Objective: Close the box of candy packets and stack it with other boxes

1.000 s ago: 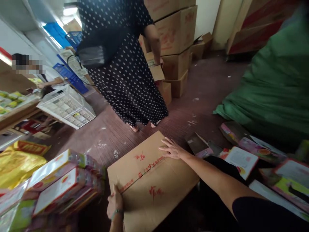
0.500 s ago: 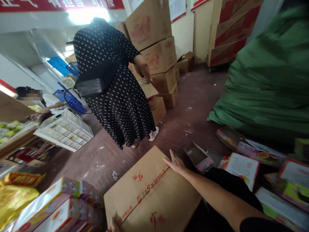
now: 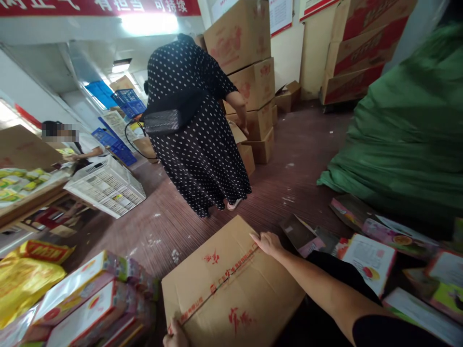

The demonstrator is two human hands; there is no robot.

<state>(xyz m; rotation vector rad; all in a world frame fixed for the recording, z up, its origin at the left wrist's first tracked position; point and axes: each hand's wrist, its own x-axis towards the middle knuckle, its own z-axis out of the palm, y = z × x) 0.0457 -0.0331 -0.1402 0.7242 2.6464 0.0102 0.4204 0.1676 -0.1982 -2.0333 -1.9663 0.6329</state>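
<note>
A large cardboard box [image 3: 224,274] with red printing and a taped middle seam lies before me, its top flaps closed. At its near left edge, my left hand [image 3: 176,336] grips the box, the thumb on top; the lower part of this hand is cut off by the frame. My right hand [image 3: 269,244] is at the far right edge, fingers curled over the side and the thumb resting on the top near the end of the seam.
Stacked product packs [image 3: 83,303] and a yellow bag [image 3: 32,284] lie at left. A person in a dotted dress [image 3: 198,130] bends beside stacked cartons [image 3: 249,86]. At right are a green sack [image 3: 408,130] and scattered printed boxes [image 3: 371,260]. Another person sits behind a white crate [image 3: 108,188].
My right hand's spread fingers have curled in over the box edge. More of my left hand shows. The person in the dress bends lower, and the view has shifted slightly left.
</note>
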